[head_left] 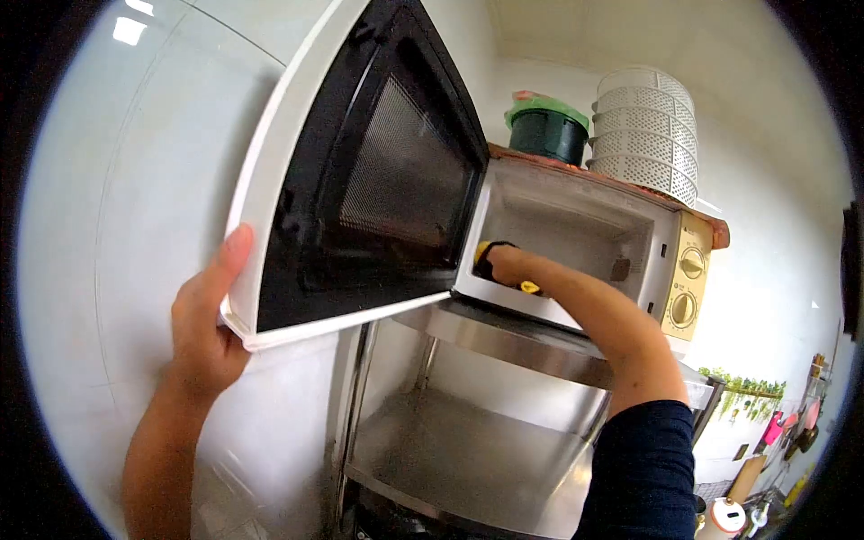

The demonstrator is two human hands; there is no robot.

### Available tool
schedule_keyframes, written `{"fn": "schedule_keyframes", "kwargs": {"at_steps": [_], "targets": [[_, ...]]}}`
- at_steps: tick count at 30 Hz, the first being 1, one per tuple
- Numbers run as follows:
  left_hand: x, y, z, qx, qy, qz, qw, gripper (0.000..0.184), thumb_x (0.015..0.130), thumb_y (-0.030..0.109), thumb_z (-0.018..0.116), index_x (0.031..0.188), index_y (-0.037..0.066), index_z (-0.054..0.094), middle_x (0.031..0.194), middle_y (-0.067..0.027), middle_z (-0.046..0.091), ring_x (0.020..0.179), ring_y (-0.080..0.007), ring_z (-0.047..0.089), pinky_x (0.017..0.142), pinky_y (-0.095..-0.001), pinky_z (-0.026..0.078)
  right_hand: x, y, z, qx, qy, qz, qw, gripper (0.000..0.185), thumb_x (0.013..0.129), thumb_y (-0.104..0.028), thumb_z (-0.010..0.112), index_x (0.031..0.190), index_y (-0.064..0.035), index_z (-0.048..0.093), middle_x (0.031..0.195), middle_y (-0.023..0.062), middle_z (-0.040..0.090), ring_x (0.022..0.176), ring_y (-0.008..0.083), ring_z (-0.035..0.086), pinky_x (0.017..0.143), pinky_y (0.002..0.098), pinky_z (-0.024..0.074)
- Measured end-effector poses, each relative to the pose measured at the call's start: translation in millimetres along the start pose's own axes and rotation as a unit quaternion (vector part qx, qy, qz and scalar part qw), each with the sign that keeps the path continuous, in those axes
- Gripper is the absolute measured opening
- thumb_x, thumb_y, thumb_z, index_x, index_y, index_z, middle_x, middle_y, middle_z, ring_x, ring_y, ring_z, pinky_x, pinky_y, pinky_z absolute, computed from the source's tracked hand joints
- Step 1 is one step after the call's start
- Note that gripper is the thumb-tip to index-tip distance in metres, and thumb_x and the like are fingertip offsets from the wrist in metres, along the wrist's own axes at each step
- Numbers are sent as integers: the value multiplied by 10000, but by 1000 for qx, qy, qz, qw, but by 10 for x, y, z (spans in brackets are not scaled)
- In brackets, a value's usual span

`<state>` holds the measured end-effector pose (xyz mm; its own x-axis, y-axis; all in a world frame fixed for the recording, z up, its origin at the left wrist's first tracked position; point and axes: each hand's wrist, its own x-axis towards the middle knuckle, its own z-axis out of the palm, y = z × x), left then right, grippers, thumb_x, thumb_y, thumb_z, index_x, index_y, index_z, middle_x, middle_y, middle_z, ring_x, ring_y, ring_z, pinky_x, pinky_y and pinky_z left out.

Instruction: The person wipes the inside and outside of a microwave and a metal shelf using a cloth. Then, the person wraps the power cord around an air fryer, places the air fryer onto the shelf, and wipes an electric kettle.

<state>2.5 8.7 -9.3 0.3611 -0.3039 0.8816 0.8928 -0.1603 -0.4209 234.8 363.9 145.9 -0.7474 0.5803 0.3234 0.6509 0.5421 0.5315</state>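
Note:
The white microwave [576, 216] stands with its door [387, 171] swung wide to the left. My left hand [209, 315] grips the door's outer edge near its lower corner, thumb on the rim and the other fingers partly hidden. Through the opening reaches my right arm, and my right hand [506, 264] is low at the left inside the cavity. It is closed around a yellow cloth [529, 287] with dark parts, pressed near the inner left wall and floor. The fingertips are hidden by the hand and cloth.
On top of the microwave are a dark green pot [547, 135] with a green plastic bag and stacked white perforated baskets [646, 135]. A steel shelf rack [468, 450] supports the microwave. Tiled wall [135, 180] lies behind the door; utensils [792, 427] hang at far right.

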Motion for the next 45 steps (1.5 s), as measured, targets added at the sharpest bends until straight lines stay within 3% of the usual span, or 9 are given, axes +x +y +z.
{"fn": "schedule_keyframes", "kwargs": {"at_steps": [7, 10, 14, 21, 26, 32, 34, 38, 45], "targets": [[25, 22, -56, -16, -19, -46, 999, 607, 730, 14, 666, 1285, -12, 423, 1243, -206, 523, 1021, -317, 599, 859, -337, 475, -761, -43, -384, 276, 163, -90, 943, 286, 716, -30, 521, 986, 9, 609, 950, 203, 631, 942, 335, 593, 807, 382, 468], [20, 36, -40, -29, -22, -60, 998, 613, 723, 9, 671, 1284, -12, 425, 1247, -201, 522, 1013, -312, 604, 857, -337, 476, -814, -45, -229, 51, 214, -161, 962, 268, 697, -26, 527, 949, -15, 621, 909, 207, 621, 921, 371, 574, 791, 383, 470], [49, 43, -49, -34, -8, -55, 998, 645, 703, -17, 682, 1295, 2, 427, 1236, -197, 532, 993, -309, 612, 857, -335, 479, -841, -338, -244, -68, 100, -97, 988, 160, 672, -81, 537, 782, -22, 638, 829, 187, 631, 815, 365, 603, 703, 418, 487], [54, 63, -58, -39, -9, -60, 997, 679, 677, -59, 682, 1303, 18, 432, 1218, -158, 558, 955, -271, 625, 834, -307, 487, -902, -227, -244, -161, 63, -154, 973, 159, 718, -133, 539, 741, -22, 650, 806, 192, 636, 803, 354, 624, 681, 424, 501], [57, 81, -66, -38, -14, -73, 997, 687, 669, -68, 684, 1303, 24, 436, 1217, -151, 561, 925, -254, 630, 822, -296, 482, -870, -302, -279, -137, 145, -142, 970, 157, 699, -126, 539, 766, -35, 647, 798, 183, 638, 786, 359, 619, 678, 432, 500], [69, 73, -55, -64, -7, -61, 996, 692, 666, -70, 686, 1303, 30, 436, 1217, -153, 561, 907, -247, 631, 815, -295, 483, -1067, -289, -516, -39, -1, -71, 997, 196, 661, -27, 532, 816, 18, 643, 848, 224, 625, 832, 369, 608, 716, 405, 489], [51, 73, -62, -66, -15, -73, 995, 693, 665, -74, 684, 1303, 27, 434, 1230, -155, 551, 937, -253, 626, 830, -299, 479, -922, 59, -321, 90, 120, -78, 986, 186, 642, -1, 522, 797, 35, 619, 861, 252, 614, 835, 405, 589, 719, 443, 476], [22, 69, -41, -52, -11, -85, 995, 700, 659, -83, 679, 1304, 26, 429, 1272, -163, 515, 1052, -277, 590, 889, -313, 459, -988, 565, -425, 35, 284, 122, 951, 164, 670, -26, 557, 803, 54, 612, 883, 258, 609, 870, 404, 583, 742, 448, 477], [-10, 45, -27, -35, -2, -77, 996, 673, 672, -87, 662, 1296, 5, 427, 1294, -169, 492, 1115, -297, 550, 933, -316, 434, -1357, 703, -565, 16, 381, 53, 923, 140, 683, -40, 556, 771, 49, 616, 823, 251, 613, 821, 418, 581, 728, 452, 480]]}}
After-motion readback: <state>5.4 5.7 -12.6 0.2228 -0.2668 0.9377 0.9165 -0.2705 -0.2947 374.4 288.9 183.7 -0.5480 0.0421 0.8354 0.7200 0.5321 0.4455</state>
